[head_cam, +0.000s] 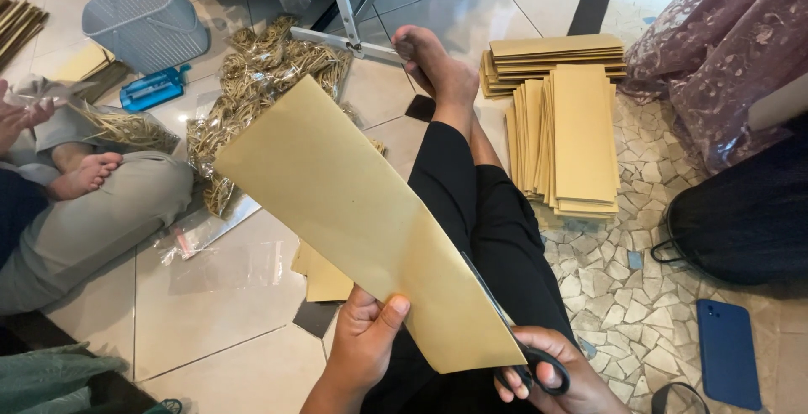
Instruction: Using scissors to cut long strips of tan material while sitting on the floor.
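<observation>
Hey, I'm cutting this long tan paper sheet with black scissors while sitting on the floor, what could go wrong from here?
1. The left hand pinches the long tan paper sheet only at its near end, so the far end may flop and the cut may wander.
2. The black scissors in the right hand work just above the black-trousered leg; a slip might nick the fabric.
3. The left thumb sits near the blade's line along the sheet edge.

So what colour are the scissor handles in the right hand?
Black scissor handles, seen in the head view, in the right hand.
</observation>
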